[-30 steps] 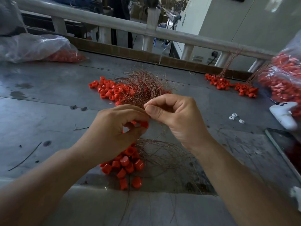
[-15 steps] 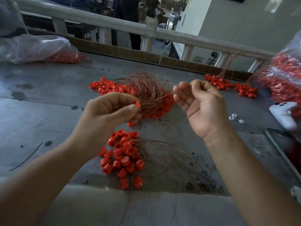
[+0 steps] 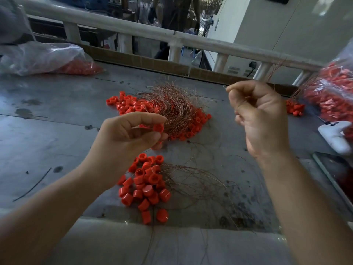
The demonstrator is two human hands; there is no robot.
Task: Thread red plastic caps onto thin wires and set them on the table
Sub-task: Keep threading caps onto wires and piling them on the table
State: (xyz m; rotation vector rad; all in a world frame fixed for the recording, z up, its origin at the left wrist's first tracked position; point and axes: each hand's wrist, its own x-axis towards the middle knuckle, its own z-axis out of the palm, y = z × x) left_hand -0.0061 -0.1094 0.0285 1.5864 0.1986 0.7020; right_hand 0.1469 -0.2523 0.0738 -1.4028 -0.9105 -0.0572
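The grey metal table (image 3: 47, 140) is scuffed and stained, with a strip of cardboard (image 3: 152, 63) along its far edge and a white rail (image 3: 133, 31) behind that. Past the rail a person (image 3: 172, 20) stands near a white wall (image 3: 286, 35) with a socket (image 3: 253, 64). Above the table, the left hand (image 3: 129, 134) pinches one red cap (image 3: 158, 128) between thumb and fingertips. The right hand (image 3: 261, 119) is raised well apart, fingers curled, thumb and forefinger pinching a thin wire (image 3: 225, 87). Loose caps (image 3: 147, 186) lie near the front edge beside stray wires (image 3: 200, 180). A pile of threaded caps (image 3: 172, 106) sits farther back. Plastic bags of caps lie at the left (image 3: 42, 58) and right (image 3: 336, 96).
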